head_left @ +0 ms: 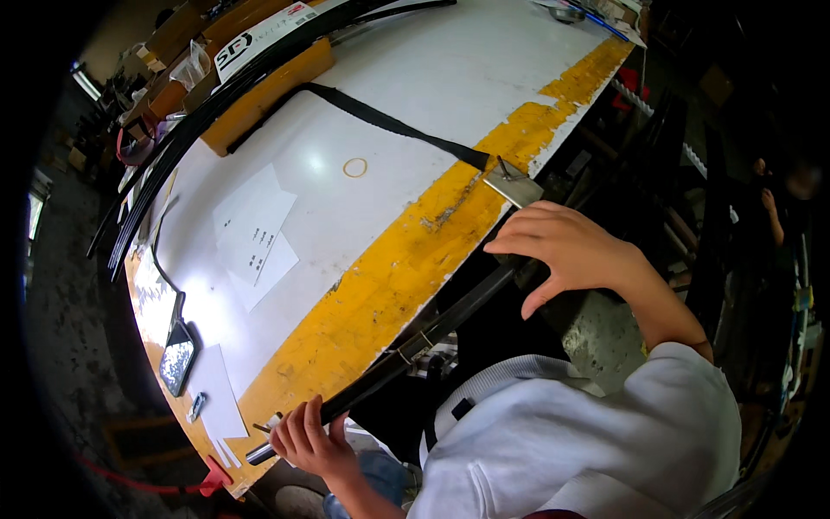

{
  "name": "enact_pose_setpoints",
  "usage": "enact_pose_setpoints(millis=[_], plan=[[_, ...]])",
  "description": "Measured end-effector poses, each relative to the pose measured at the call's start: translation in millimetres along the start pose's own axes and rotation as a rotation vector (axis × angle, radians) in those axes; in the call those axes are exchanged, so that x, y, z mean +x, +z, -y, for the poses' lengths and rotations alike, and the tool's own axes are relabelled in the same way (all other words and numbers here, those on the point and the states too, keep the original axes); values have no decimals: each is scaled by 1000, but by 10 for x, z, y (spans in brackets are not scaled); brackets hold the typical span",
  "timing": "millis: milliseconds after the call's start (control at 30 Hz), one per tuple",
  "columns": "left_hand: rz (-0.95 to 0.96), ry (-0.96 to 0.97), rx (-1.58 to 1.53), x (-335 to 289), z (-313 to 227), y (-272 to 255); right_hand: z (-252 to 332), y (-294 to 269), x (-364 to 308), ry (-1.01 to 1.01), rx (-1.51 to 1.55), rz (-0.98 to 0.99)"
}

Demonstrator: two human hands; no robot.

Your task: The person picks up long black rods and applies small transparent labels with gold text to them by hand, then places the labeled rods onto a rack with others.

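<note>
A long black bar [471, 302] slants along the table's front edge, close to my body, with a metal collar [416, 348] partway along it. My left hand [316, 441] is closed around its near-left end, where a shiny metal tip [259, 453] sticks out. At the other end my right hand [566, 249] is open, thumb and fingers spread just over the bar; whether it touches is unclear. Beside its fingertips a metal plate [514, 184] with a small pin sits at the table edge. A flat black strap [393, 127] runs from there back across the table.
The white table [380, 186] has a worn yellow front border [372, 285]. Paper sheets [255, 229], a yellow rubber band [354, 167] and a phone [178, 359] on a cable lie on it. Black strips [181, 143] rest across a cardboard box [272, 91] at back left. Another person stands far right.
</note>
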State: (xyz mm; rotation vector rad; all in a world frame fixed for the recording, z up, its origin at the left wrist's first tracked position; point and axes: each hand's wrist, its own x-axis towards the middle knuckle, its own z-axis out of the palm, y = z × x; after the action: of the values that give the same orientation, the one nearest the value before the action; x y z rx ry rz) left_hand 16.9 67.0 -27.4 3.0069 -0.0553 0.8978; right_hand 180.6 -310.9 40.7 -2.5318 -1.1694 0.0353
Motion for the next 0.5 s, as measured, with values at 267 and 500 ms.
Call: enact_pose_setpoints(millis=[267, 500], plan=[[-45, -25, 0, 66, 21, -146, -284, 72, -45, -27, -171, -286], [-6, -143, 43, -1, 117, -90, -350, 364, 520, -187, -134, -336]])
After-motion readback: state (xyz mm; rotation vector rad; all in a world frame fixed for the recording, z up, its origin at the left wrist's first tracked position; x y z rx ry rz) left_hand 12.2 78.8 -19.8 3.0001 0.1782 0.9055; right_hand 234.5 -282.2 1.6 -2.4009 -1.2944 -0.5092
